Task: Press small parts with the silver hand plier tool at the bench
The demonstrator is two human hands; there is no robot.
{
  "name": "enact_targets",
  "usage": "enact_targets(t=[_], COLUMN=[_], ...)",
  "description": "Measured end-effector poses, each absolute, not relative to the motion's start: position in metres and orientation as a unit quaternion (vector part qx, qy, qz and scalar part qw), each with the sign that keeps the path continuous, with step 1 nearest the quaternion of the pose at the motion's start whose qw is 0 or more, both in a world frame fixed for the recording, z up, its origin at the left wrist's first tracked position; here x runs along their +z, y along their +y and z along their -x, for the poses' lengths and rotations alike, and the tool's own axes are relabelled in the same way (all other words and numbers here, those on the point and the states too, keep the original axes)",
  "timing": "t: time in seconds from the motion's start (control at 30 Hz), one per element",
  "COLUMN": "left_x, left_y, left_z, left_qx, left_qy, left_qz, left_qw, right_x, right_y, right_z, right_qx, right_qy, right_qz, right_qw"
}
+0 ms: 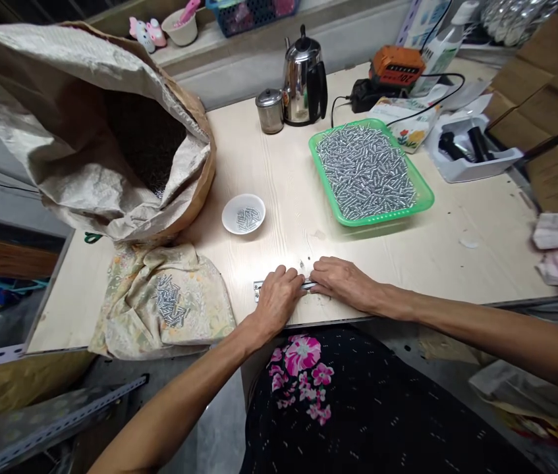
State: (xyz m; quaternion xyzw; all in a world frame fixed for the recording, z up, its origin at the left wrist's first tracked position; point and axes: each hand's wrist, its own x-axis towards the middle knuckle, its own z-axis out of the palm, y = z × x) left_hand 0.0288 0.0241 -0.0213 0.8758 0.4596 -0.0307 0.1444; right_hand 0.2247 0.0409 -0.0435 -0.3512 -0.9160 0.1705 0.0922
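Note:
My left hand is curled over a small metal strip that lies near the table's front edge; only its left end, with holes, and a short piece at the right stick out. Beside it, my right hand has its fingers pinched together at the right end of the strip. Whatever sits between those fingertips is hidden. Just behind the hands is a white bowl with some small silvery ribbed metal pins. More of these pins lie in a pile on a patterned cloth to the left.
A green plastic basket heaped with metal pins stands behind my right hand. At the left, a large open sack leans over the table. Along the back stand a metal kettle, a lidded jar and an orange battery on a charger.

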Motion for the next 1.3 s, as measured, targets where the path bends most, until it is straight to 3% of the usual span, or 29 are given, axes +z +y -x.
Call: enact_targets(t=[0.13, 0.43, 0.73, 1.1, 1.3], left_x=[-0.018, -0.003, -0.005, -0.021, -0.014], left_y=[0.022, -0.036, -0.054, -0.048, -0.054], left_z=[-0.029, 0.033, 0.145, 0.173, 0.174], left_qx=[-0.01, 0.171, 0.053, -0.072, 0.004], left_qy=[0.49, 0.582, 0.765, 0.703, 0.706], left_qz=[-0.859, -0.785, -0.639, -0.705, -0.707], left_qw=[0.151, 0.13, -0.064, -0.065, -0.045], right_x=[-0.035, -0.038, -0.055, -0.056, -0.061], right_y=[0.043, 0.021, 0.012, 0.028, 0.032], right_z=[-0.228, -0.227, -0.193, -0.21, -0.206], right_qx=[0.159, 0.122, 0.136, 0.148, 0.144], right_qy=[-0.911, -0.917, -0.918, -0.881, -0.881], right_qz=[0.368, 0.346, 0.312, 0.389, 0.405], right_qw=[0.095, 0.155, 0.203, 0.226, 0.199])
